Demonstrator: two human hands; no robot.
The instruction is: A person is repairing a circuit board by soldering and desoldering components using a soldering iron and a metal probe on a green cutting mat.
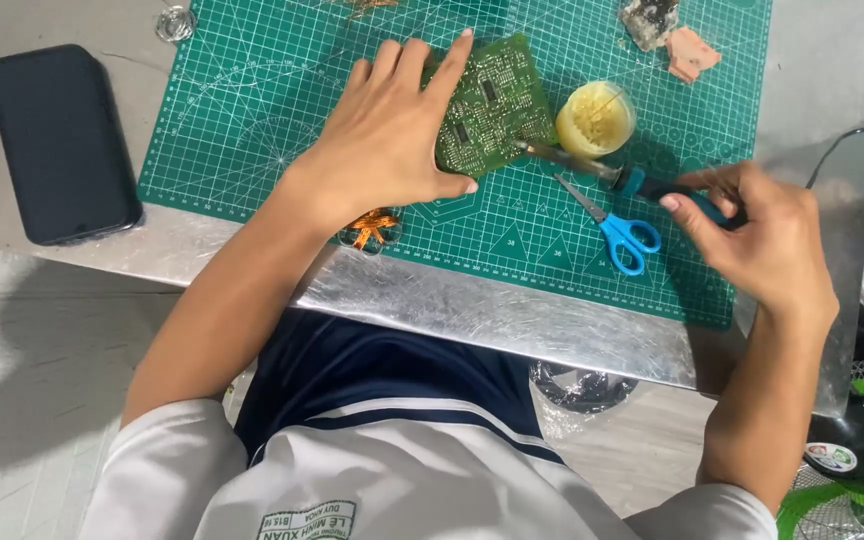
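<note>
Right hand (752, 235) pinches soldering iron (592, 168) by its rear handle, hot tip ahead touching the thin, light, rigid circuit board (492, 105) pinned flat under open left hand (392, 130).

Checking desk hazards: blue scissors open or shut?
Shut. The scissors lie flat on the green cutting mat, blades together in a single point, untouched by either hand.

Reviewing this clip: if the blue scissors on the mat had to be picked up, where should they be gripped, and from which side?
Probably by the blue handle loops, coming from the near edge of the mat. The scissors lie flat, with the loops toward the person and the closed blades pointing away toward the soldering iron held by the right hand, so the far end is crowded.
</note>
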